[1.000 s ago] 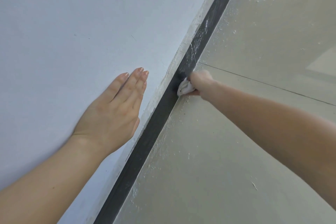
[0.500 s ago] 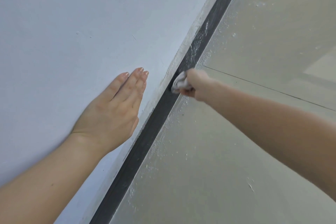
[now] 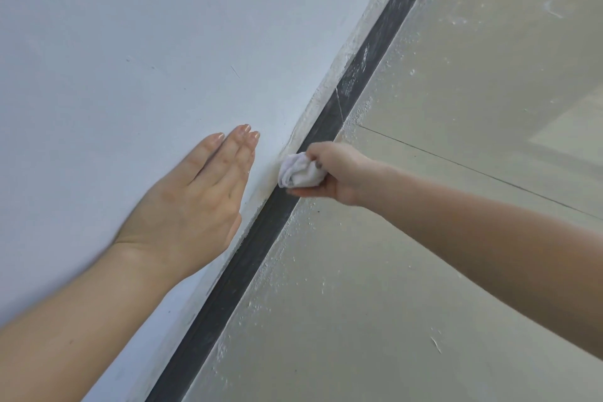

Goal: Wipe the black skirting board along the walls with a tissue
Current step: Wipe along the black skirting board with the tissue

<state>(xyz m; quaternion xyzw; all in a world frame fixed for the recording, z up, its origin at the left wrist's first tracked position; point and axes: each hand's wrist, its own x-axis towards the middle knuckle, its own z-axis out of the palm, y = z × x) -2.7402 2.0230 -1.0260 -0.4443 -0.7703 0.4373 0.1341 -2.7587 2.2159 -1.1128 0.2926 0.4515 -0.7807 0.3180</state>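
The white wall is met by the floor along the black skirting board. The left hand is laid flat on the wall, fingers straight and pressed together. By the right hand, fingers curled, a crumpled tissue is gripped against the skirting board.

Left hand flat; right hand seemingly clenched.

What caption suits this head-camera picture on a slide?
The right hand presses a bunched white tissue onto the black skirting board while the left hand rests flat on the white wall.
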